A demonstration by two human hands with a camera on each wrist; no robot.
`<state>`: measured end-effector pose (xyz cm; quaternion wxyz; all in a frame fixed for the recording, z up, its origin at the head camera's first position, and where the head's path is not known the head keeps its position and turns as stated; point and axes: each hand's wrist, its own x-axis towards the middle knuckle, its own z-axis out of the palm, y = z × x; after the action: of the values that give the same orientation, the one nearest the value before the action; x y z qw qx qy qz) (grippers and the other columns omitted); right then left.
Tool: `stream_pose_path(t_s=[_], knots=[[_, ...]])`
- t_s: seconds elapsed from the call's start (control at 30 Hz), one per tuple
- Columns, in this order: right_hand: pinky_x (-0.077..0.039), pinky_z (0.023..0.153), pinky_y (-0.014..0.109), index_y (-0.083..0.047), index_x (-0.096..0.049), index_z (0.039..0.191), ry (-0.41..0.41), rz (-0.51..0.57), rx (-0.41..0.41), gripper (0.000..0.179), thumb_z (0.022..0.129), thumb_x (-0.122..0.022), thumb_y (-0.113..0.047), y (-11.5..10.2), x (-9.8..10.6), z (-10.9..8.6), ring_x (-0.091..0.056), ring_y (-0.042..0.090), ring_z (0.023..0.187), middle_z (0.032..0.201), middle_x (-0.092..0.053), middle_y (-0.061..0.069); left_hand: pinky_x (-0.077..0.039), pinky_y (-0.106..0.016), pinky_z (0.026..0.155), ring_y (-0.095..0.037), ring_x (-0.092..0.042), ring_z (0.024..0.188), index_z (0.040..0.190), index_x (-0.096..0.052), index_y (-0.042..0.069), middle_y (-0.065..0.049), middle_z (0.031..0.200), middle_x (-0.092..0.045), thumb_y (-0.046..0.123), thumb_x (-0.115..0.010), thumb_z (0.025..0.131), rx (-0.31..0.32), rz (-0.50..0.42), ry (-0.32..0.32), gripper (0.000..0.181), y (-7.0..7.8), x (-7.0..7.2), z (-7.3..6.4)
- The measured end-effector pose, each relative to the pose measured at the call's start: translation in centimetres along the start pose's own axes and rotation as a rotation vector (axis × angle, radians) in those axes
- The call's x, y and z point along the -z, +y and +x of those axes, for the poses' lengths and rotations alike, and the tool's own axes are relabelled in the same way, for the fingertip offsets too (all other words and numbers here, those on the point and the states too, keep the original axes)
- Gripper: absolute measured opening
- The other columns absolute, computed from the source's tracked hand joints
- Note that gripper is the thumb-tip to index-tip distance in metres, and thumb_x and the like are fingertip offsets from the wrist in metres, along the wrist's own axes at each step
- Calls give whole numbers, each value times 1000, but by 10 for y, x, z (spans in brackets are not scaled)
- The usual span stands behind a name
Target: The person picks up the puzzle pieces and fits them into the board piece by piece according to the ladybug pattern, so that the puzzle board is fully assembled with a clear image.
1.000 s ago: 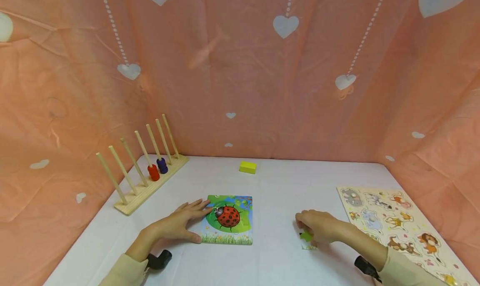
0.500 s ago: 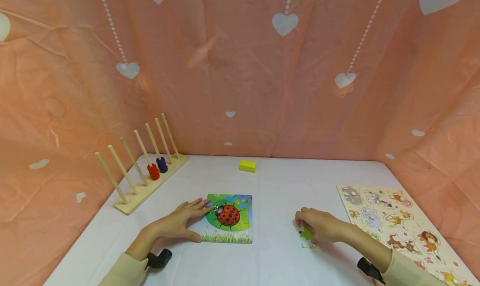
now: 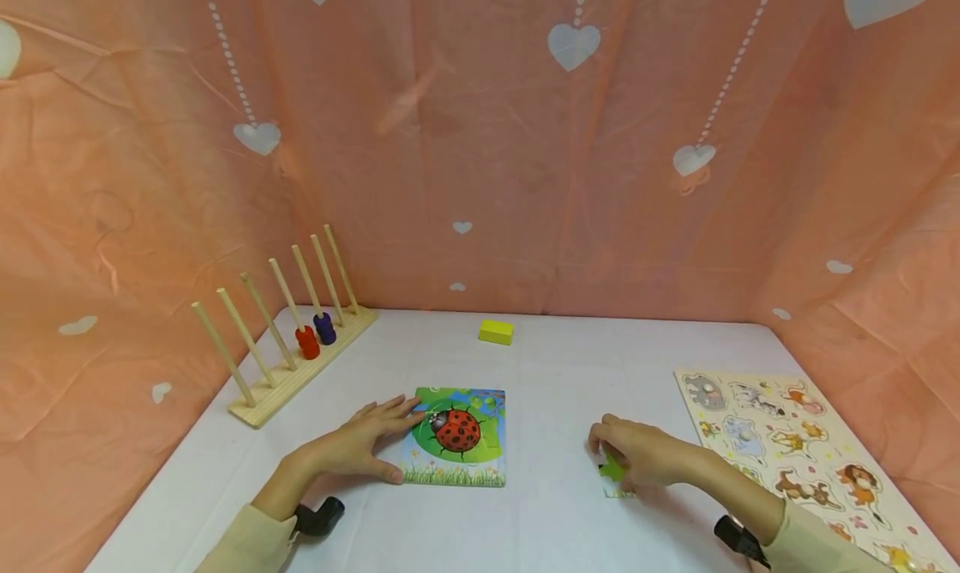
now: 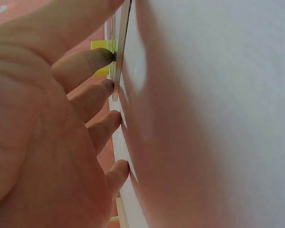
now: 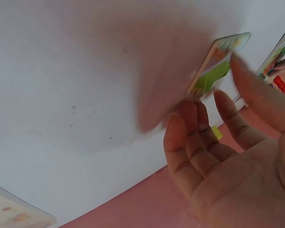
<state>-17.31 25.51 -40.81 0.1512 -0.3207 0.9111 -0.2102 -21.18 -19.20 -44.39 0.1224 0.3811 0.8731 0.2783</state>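
A square ladybug jigsaw puzzle (image 3: 471, 466) lies flat in the middle of the table in the head view. My left hand (image 3: 358, 446) is spread at its left side, with fingertips on the edge and the thumb by the near left corner. Seen edge-on, the same puzzle (image 4: 122, 52) meets the fingertips in the left wrist view. To the right, my right hand (image 3: 645, 454) pinches a small green and white puzzle piece (image 3: 615, 473) low over the table. In the right wrist view the thumb and index finger are at this piece (image 5: 213, 77); the other fingers are curled beside it.
A wooden peg rack (image 3: 288, 385) with red and purple beads stands at the back left. Behind the puzzle sits a yellow block (image 3: 496, 333). An animal puzzle board (image 3: 765, 427) lies at the right, partly under the right forearm. Pink cloth (image 3: 495, 156) walls the table's back and sides.
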Motion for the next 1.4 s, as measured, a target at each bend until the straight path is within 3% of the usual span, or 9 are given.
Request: stream_pose_path(t_s=[0.33,0.47,0.63,0.8,1.07,1.2,1.4], knots=[[-39,62,24,-15,-57,96,-18,4,16,47,65,-86,6,1,0,-1,-43,5,72,84,-43,-6,-7,-76,108,-56,-17,143,147,-44,-4,-30,157,-26,38,-82,80,3,-2,5,87,-1,-2,-1],[-38,63,24,-16,-58,88,-11,6,27,39,68,-79,10,1,2,-1,-42,4,72,83,-43,-8,-7,-76,108,-56,-17,143,147,-44,-4,-30,157,-25,39,-81,80,6,-4,4,87,-1,-2,-2],[-41,62,22,-13,-61,82,-45,134,85,30,73,-68,15,2,8,8,-44,3,71,76,-49,-9,-7,-76,108,-56,-17,143,147,-44,-3,-30,157,-25,39,-81,80,3,-3,3,88,0,-1,-1],[-45,63,21,-7,-63,85,-84,271,173,23,76,-69,13,-3,9,29,-48,2,72,78,-55,-8,-8,-76,108,-56,-16,143,147,-43,-3,-31,157,-25,40,-81,80,-2,0,2,88,-1,-1,0],[-49,67,23,-3,-63,91,-2,336,199,20,81,-69,13,-32,-9,82,-53,4,74,85,-61,-3,-8,-76,108,-56,-17,143,147,-44,-3,-31,157,-25,40,-82,80,-14,0,0,88,-3,-1,0],[-50,66,23,-2,-64,92,35,311,211,19,82,-70,13,-50,-19,104,-54,5,72,85,-62,-1,-9,-76,108,-56,-17,143,147,-44,-3,-31,157,-25,40,-82,79,-14,9,0,88,-3,-1,1],[-45,64,21,-6,-66,94,66,183,212,21,81,-73,10,-73,-28,118,-50,5,69,79,-59,-3,-10,-76,108,-56,-18,142,147,-44,-4,-31,157,-26,39,-82,80,-15,22,3,88,-3,-1,1]])
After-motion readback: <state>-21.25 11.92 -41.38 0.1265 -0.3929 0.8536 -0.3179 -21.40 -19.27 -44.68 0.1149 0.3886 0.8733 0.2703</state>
